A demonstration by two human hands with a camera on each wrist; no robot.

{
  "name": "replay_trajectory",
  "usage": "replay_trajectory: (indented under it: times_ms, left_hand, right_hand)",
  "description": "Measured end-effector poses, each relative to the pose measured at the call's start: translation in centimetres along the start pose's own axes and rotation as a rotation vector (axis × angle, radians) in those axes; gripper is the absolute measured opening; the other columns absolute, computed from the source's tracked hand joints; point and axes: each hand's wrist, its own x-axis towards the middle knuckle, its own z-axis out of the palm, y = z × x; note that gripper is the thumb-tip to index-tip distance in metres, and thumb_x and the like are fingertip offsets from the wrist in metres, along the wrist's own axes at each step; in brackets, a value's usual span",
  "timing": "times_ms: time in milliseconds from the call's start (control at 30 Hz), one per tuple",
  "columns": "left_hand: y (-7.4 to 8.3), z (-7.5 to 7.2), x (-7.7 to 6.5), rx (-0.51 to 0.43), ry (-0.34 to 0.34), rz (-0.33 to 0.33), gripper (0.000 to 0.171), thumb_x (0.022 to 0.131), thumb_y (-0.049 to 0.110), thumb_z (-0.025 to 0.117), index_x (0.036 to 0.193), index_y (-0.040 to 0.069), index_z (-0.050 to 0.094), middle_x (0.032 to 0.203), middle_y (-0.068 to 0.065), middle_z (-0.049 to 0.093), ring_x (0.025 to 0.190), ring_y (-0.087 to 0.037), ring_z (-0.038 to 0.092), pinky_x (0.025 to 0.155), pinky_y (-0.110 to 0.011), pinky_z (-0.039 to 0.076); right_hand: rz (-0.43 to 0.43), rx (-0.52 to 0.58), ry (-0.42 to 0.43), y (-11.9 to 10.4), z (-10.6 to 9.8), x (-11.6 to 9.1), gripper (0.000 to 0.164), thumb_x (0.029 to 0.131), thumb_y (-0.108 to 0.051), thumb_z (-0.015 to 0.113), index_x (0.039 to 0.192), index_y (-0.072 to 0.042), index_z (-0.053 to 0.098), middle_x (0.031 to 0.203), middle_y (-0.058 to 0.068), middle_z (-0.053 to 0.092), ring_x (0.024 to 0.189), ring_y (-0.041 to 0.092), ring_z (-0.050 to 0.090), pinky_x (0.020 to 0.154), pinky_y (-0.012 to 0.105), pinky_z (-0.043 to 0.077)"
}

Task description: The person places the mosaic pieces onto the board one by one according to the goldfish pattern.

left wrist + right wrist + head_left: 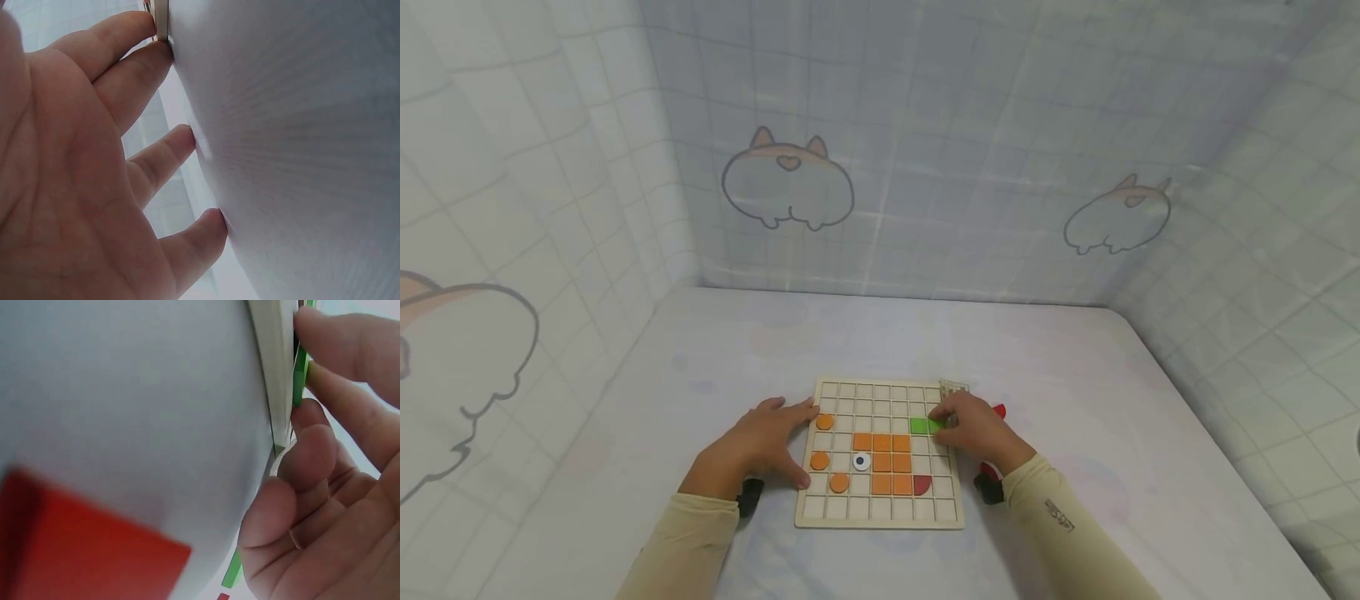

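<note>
A square wooden grid board [880, 512] lies on the table between both hands. My left hand [767, 440] rests at its left edge, fingers spread, thumb and index touching the rim; in the left wrist view the other fingertips touch the table. At the right side, my right hand [973, 427] pinches a green tile [300, 378] between thumb and index finger over the board, its other fingers curled. Another green tile [918, 426] lies just left of it. Orange square tiles [882, 462], a white-and-black eye disc [861, 461] and a red quarter-round tile [922, 484] sit in cells.
Several orange discs [839, 482] lie on the board's left side. A small grid-patterned piece [953, 386] shows behind the right hand. Red pieces [1000, 411] lie right of the board, partly hidden by the hand. A blurred red piece [106, 544] appears in the right wrist view.
</note>
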Motion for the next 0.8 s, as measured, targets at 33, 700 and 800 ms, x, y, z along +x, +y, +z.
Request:
replay_trajectory:
  times_ms: [33, 700, 800]
  left_hand:
    - [0.0, 0.0, 0.0, 0.0, 0.0, -0.001, 0.12, 0.05, 0.045, 0.101, 0.155, 0.032, 0.044, 0.165, -0.016, 0.03, 0.151, -0.05, 0.021, 0.11, -0.077, 0.029]
    - [-0.2, 0.1, 0.3, 0.011, -0.005, -0.005, 0.12, 0.051, 0.045, 0.1, 0.155, 0.032, 0.043, 0.165, -0.018, 0.028, 0.151, -0.05, 0.021, 0.109, -0.077, 0.03]
    - [0.0, 0.1, 0.2, 0.009, -0.008, -0.013, 0.121, 0.05, 0.045, 0.1, 0.156, 0.032, 0.043, 0.165, -0.02, 0.028, 0.15, -0.052, 0.021, 0.109, -0.077, 0.03]
  right_hand:
    - [0.0, 0.002, 0.0, 0.0, 0.0, -0.1, 0.031, 0.082, -0.015, 0.084, 0.112, -0.017, 0.077, 0.115, -0.001, 0.066, 0.115, 0.022, 0.058, 0.102, 0.045, 0.051]
    - [0.194, 0.193, 0.091, 5.1, -3.5, -1.2, 0.045, 0.088, -0.024, 0.078, 0.132, -0.017, 0.068, 0.124, 0.011, 0.063, 0.106, 0.026, 0.057, 0.081, 0.034, 0.054]
    - [0.219, 0.228, 0.097, 5.7, -3.5, -1.1, 0.05, 0.089, -0.025, 0.078, 0.136, -0.017, 0.065, 0.126, 0.012, 0.062, 0.105, 0.027, 0.058, 0.08, 0.033, 0.054]
